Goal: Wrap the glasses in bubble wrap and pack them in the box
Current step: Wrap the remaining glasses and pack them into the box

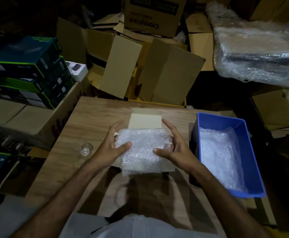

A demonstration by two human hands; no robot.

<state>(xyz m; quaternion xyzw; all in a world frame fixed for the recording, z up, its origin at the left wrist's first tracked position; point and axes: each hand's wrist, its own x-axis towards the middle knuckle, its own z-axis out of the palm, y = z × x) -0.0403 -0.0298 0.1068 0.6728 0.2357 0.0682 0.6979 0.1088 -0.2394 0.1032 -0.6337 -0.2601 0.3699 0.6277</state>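
Both hands (141, 148) cup bubble-wrapped bundle (143, 148) over box (145, 120).

this looks like a dim stockroom or packing area of a shop or warehouse. opened and flattened cardboard cartons (150, 69) pile up behind a small wooden table (92, 121), one printed carton (155, 13) sitting on top of the heap. to the left, boxed retail goods in dark green-edged packaging (28, 71) stack on larger brown cartons (20, 115). a large item wrapped in clear plastic film (260, 54) lies at the upper right. a blue plastic bin (243, 127) beside the table holds sheets of bubble wrap (219, 157).
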